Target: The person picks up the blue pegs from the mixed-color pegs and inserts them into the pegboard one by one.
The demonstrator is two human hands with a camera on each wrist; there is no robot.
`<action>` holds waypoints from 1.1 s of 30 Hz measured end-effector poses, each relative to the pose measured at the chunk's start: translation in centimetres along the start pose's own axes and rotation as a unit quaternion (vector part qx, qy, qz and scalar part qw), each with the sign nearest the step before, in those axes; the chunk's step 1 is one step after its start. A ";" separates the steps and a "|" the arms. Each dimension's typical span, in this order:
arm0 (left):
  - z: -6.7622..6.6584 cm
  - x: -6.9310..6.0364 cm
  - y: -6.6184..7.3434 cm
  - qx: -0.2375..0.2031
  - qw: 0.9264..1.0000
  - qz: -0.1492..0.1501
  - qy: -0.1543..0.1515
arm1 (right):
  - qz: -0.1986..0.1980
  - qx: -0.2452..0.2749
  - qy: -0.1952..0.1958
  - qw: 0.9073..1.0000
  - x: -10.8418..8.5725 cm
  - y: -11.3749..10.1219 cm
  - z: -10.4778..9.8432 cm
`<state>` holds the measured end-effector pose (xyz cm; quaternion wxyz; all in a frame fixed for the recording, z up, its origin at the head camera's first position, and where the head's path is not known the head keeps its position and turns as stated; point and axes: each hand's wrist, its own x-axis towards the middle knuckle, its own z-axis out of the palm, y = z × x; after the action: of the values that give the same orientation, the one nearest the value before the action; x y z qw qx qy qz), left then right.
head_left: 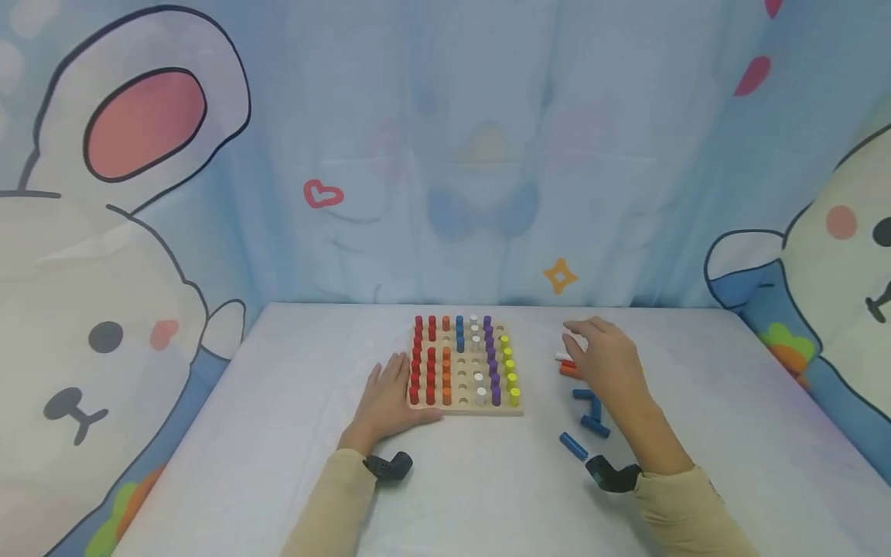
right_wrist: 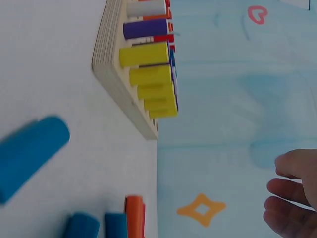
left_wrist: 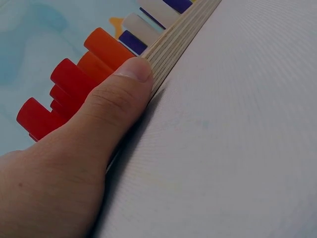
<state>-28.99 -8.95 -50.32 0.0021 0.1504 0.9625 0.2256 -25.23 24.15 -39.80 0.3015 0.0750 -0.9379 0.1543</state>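
A wooden pegboard [head_left: 487, 413] stands upright pegs in rows: red, orange, blue, white, purple and yellow. My left hand [head_left: 386, 398] rests against its near left corner, fingers along the left side. In the left wrist view the straight thumb [left_wrist: 111, 101] presses on the board's front edge [left_wrist: 176, 44]. Right of the board, my right hand [head_left: 611, 363] hovers over loose pegs, thumb and fingers apart. No peg shows between those fingers [right_wrist: 292, 193] in the right wrist view. Beneath it lie a white peg [head_left: 561, 357], a red peg [head_left: 568, 363] and an orange peg [head_left: 571, 372].
Several loose blue pegs [head_left: 574, 446] lie on the white table [head_left: 278, 433], nearer me than the orange one. Bare holes [head_left: 462, 374] show in the board's middle columns. A printed blue curtain [head_left: 362, 255] hangs behind the table.
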 end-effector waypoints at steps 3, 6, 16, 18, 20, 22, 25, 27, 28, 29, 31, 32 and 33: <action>0.0 0.0 0.0 0.002 1.000 0.000 0.000 | 0.015 -0.006 -0.043 0.999 -0.5 0.9 -0.6; -0.1 -0.1 0.1 0.008 1.000 0.000 -0.001 | 0.032 -0.008 -0.097 0.995 -0.8 1.8 -1.0; -0.2 -0.2 0.2 0.005 1.000 -0.004 -0.006 | 0.086 -0.013 -0.258 0.962 -1.2 4.1 -1.7; -0.2 -0.2 0.2 0.007 1.000 -0.002 -0.006 | 0.081 -0.013 -0.281 0.956 -1.3 4.3 -2.0; -0.3 -0.3 0.3 0.003 1.000 -0.001 -0.004 | 0.075 -0.017 -0.304 0.950 -1.3 4.4 -2.1; -0.3 -0.3 0.3 0.003 1.000 0.001 -0.002 | 0.068 -0.026 -0.327 0.942 -1.4 4.4 -2.3; -0.4 -0.3 0.4 0.001 1.000 0.003 0.000 | 0.066 -0.033 -0.361 0.930 -1.5 4.5 -2.3; -0.4 -0.4 0.4 0.003 1.000 0.002 -0.001 | 0.069 -0.035 -0.381 0.921 -1.6 4.5 -2.2; -0.4 -0.4 0.4 0.002 1.000 0.002 -0.002 | 0.071 -0.034 -0.390 0.917 -1.6 4.6 -2.1; -0.4 -0.4 0.3 0.001 1.000 0.001 -0.002 | 0.074 -0.033 -0.397 0.914 -1.7 4.6 -2.1; -0.4 -0.4 0.3 -0.002 1.000 0.001 -0.001 | 0.080 -0.031 -0.408 0.909 -1.8 4.5 -1.9; -0.3 -0.3 0.3 -0.002 1.000 0.001 -0.001 | 0.083 -0.029 -0.412 0.907 -1.8 4.5 -1.9; -0.3 -0.3 0.2 -0.003 1.000 0.002 0.000 | 0.085 -0.028 -0.416 0.905 -1.9 4.5 -1.9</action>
<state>-28.63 -8.95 -50.00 0.0025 0.1520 0.9616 0.2283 -23.74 29.12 -40.55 -0.1280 0.0435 -0.9850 0.1076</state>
